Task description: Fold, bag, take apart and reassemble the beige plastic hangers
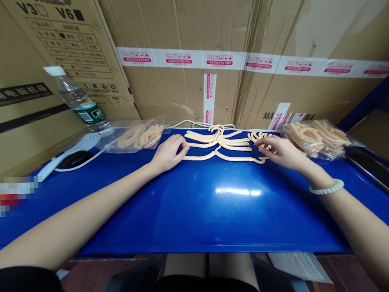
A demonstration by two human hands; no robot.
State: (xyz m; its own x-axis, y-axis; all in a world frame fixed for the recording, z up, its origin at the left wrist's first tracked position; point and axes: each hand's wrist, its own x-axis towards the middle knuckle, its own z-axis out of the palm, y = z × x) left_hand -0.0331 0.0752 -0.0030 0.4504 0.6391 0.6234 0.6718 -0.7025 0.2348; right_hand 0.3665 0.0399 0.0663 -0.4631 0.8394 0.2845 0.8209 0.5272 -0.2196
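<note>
Several beige plastic clothes hangers (pixel 234 141) lie in a stack near the back of the blue table, their curved hooks at the top middle. In front of them is one separate beige hanger (pixel 199 157), arms spread to both sides. My left hand (pixel 171 152) is closed at this hanger's left end, thumb and forefinger together on its tip. By the right end, my right hand (pixel 282 151) has its fingers bent inward; what they hold, if anything, is hidden. Loose beige hook pieces (pixel 255 136) lie just behind those fingers, and a small curved piece (pixel 261 160) is below them.
Clear bags of beige parts lie at the right (pixel 321 135) and left (pixel 145 137). A water bottle (pixel 81 103) leans at back left, near a white cable and a black oval object (pixel 76 158). A dark phone-like device (pixel 374 169) sits right. Cardboard boxes (pixel 180 91) wall the back.
</note>
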